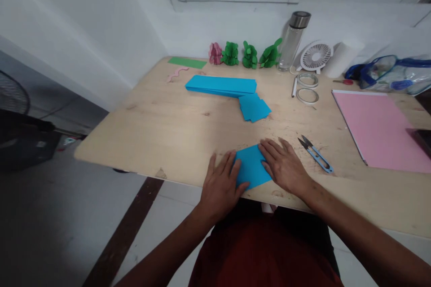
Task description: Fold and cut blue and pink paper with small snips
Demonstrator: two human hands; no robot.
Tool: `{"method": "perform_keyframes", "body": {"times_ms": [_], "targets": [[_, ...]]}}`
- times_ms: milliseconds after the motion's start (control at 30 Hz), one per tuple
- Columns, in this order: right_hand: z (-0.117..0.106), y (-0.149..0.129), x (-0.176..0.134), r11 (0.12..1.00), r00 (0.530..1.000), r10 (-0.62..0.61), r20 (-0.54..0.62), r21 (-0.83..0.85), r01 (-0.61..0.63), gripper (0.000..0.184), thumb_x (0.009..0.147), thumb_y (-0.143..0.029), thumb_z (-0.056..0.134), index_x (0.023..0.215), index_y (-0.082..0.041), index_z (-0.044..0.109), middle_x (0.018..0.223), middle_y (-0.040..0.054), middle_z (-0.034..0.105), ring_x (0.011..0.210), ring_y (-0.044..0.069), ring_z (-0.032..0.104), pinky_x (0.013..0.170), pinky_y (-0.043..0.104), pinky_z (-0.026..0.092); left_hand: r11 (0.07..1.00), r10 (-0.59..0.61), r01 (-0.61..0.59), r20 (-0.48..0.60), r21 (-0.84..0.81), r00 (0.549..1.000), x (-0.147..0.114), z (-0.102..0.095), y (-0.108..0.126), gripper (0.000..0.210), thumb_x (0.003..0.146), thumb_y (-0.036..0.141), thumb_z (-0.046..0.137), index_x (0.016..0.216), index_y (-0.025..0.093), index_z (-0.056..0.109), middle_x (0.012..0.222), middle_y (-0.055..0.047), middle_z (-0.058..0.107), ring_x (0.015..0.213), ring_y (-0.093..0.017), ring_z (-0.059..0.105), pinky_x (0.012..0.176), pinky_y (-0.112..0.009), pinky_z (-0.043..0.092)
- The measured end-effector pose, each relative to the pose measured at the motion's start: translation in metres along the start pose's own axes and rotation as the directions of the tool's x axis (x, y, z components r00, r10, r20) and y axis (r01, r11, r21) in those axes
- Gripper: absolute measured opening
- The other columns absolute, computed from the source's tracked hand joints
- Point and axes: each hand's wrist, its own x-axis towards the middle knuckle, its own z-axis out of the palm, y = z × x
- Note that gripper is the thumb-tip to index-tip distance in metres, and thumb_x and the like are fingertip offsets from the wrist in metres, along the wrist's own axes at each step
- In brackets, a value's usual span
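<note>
While my left hand (pixel 220 184) and right hand (pixel 285 166) just lie flat, fingers loose, the smooth blue paper (pixel 252 166) sits under them near the wood-grain table's (pixel 151 130) front edge, skinny-bladed snips (pixel 321 157) off right.

Bright-blue four-sided paper piece (pixel 253 167) | lying flat | slightly askew to you | on pale wooden tabletop (pixel 158 128), near your edge

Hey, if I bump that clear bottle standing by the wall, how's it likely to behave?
The clear bottle would probably tip fairly easily, being tall and narrow under a metallic-looking cap. Once down, it might roll, since it looks cylindrical. It also looks smooth, so it could feel slippery.
</note>
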Motion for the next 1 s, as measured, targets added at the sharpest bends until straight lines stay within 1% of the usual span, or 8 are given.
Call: {"method": "perform_keyframes", "body": {"times_ms": [200,333,433,500,567,800,900,1000], "targets": [[-0.003,0.002,-0.002,1.000,1.000,0.000,-0.002,-0.009,0.000,0.045,0.095,-0.028,0.039,0.135,-0.011,0.047,0.139,0.0150,0.049,0.128,0.029,0.043,0.107,0.054,0.024,1.000,-0.009,0.009,-0.007,-0.004,1.000,-0.013,-0.009,-0.012,0.047,0.093,0.045,0.035,0.127,0.016,0.046,0.134,-0.014,0.052,0.132,-0.029,0.039,0.112,-0.057,0.018],[-0.008,-0.007,0.005,1.000,1.000,0.010,-0.023,-0.014,-0.010,0.043,0.096,-0.026,0.036,0.133,-0.011,0.049,0.139,0.0144,0.050,0.128,0.030,0.043,0.107,0.056,0.023,1.000,-0.028,0.028,-0.034,-0.009,0.999,-0.012,-0.009,-0.012,0.050,0.094,0.042,0.032,0.135,0.014,0.038,0.138,-0.014,0.048,0.135,-0.029,0.033,0.112,-0.058,0.018],[-0.008,-0.023,0.017,0.999,0.998,-0.044,-0.039,0.017,0.044,0.040,0.095,-0.023,0.036,0.132,-0.014,0.050,0.138,0.0131,0.051,0.128,0.028,0.043,0.108,0.057,0.021,1.000,0.014,-0.014,0.003,-0.019,1.000,-0.009,-0.003,-0.010,0.055,0.094,0.044,0.032,0.139,0.012,0.034,0.142,-0.013,0.044,0.137,-0.027,0.031,0.113,-0.054,0.018],[-0.006,-0.032,0.023,0.993,0.994,-0.108,-0.013,0.048,0.109,0.039,0.095,-0.023,0.036,0.131,-0.016,0.051,0.136,0.0113,0.054,0.127,0.025,0.044,0.109,0.056,0.021,0.999,0.047,-0.046,0.035,-0.025,0.998,-0.008,0.002,-0.010,0.057,0.094,0.045,0.034,0.139,0.011,0.035,0.143,-0.013,0.043,0.137,-0.026,0.031,0.113,-0.052,0.020],[-0.003,-0.033,0.024,0.989,0.991,-0.129,0.015,0.068,0.128,0.040,0.096,-0.027,0.037,0.131,-0.015,0.050,0.137,0.0110,0.052,0.127,0.025,0.044,0.110,0.055,0.020,0.998,0.054,-0.053,0.052,-0.022,0.997,-0.008,0.004,-0.010,0.058,0.093,0.046,0.035,0.139,0.012,0.035,0.144,-0.012,0.042,0.137,-0.026,0.031,0.112,-0.051,0.022],[-0.001,0.008,-0.010,1.000,0.999,-0.001,0.042,0.015,0.000,0.051,0.096,-0.038,0.036,0.137,-0.008,0.044,0.143,0.0162,0.044,0.133,0.029,0.036,0.110,0.053,0.020,0.997,0.074,-0.071,0.083,-0.031,0.994,-0.009,-0.001,-0.011,0.063,0.089,0.054,0.041,0.139,0.016,0.036,0.147,-0.014,0.036,0.137,-0.030,0.029,0.110,-0.056,0.022],[-0.009,0.018,-0.020,0.998,0.998,0.060,0.026,0.015,-0.061,0.054,0.096,-0.040,0.036,0.139,-0.008,0.040,0.142,0.0174,0.045,0.134,0.030,0.035,0.109,0.053,0.021,0.995,0.089,-0.083,0.091,-0.059,0.992,-0.008,-0.005,-0.012,0.060,0.088,0.052,0.045,0.138,0.020,0.040,0.147,-0.014,0.036,0.136,-0.032,0.031,0.109,-0.058,0.023],[-0.025,0.026,-0.033,0.988,0.987,0.156,-0.040,0.017,-0.155,0.051,0.096,-0.037,0.037,0.142,-0.014,0.037,0.141,0.0140,0.046,0.132,0.029,0.038,0.107,0.052,0.024,0.989,0.123,-0.116,0.070,-0.093,0.990,-0.006,-0.011,-0.013,0.049,0.089,0.048,0.046,0.131,0.022,0.048,0.142,-0.012,0.044,0.133,-0.032,0.036,0.108,-0.058,0.025]]}}
